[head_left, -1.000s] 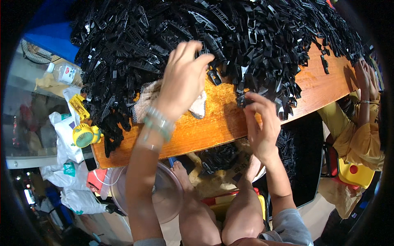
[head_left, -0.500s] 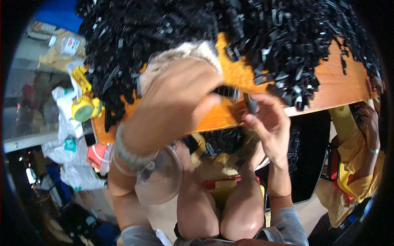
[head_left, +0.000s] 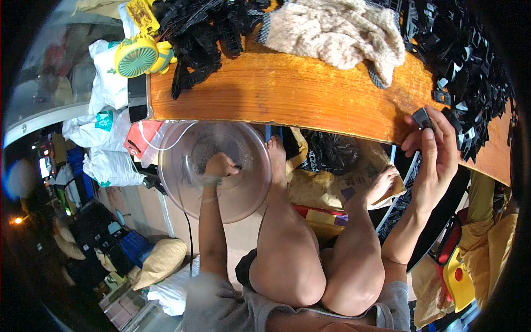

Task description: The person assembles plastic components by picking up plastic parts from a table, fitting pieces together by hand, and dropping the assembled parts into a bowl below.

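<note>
My right hand (head_left: 434, 146) is at the table's front edge on the right, gripping a small black plastic part (head_left: 422, 118) between thumb and fingers. Beside those fingers, several similar black parts (head_left: 470, 130) lie heaped on the table. Lower and to the left, my left hand (head_left: 220, 165) reaches down into a see-through round basin (head_left: 255, 185). Its fingers are closed, with something dark at their tips, too small to make out. A cream fluffy cloth (head_left: 337, 33) with a checked edge lies on the wooden table (head_left: 276, 91).
A yellow handheld fan (head_left: 138, 57) and a phone (head_left: 138, 99) are at the table's left end. White bags (head_left: 110, 166) stand left of the basin. Beneath the table sits an open brown sack (head_left: 321, 188) with black parts. Another person's yellow clothing (head_left: 492, 238) shows at right.
My left hand has gone from above the table down into the basin. My right hand still grips a small dark part. The view has shifted lower and leftward.
</note>
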